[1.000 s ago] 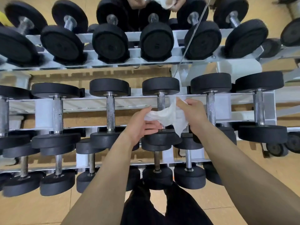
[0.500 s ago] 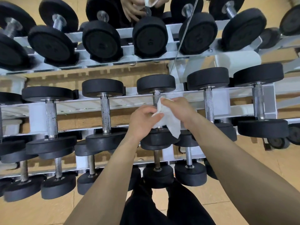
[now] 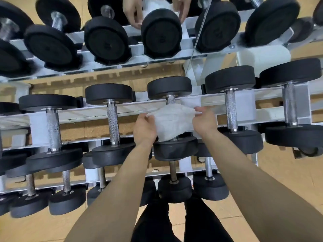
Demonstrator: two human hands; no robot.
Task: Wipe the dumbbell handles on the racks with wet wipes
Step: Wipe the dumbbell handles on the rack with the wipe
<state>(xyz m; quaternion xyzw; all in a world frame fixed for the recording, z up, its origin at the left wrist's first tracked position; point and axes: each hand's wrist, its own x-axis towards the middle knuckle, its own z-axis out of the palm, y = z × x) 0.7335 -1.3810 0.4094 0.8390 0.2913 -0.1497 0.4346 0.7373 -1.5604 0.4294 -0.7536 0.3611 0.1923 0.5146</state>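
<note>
A white wet wipe [image 3: 173, 122] is stretched flat between my two hands over the knurled steel handle [image 3: 170, 100] of a black dumbbell on the middle tier of the white rack [image 3: 97, 110]. My left hand [image 3: 144, 127] pinches the wipe's left edge. My right hand [image 3: 203, 121] pinches its right edge. Most of that handle is hidden under the wipe; only its top end shows. Bare handles stand on either side, one to the left [image 3: 113, 123] and one to the right [image 3: 231, 111].
A mirror along the top reflects the rack, black dumbbell heads [image 3: 161, 33] and my hands with the wipe [image 3: 132, 12]. Smaller dumbbells [image 3: 174, 189] fill the lowest tier near my legs. Wooden floor lies below and to the right.
The wipe was bunched around the handle between my close hands half a second ago. Now my hands have moved apart and the wipe is spread wide over the handle.
</note>
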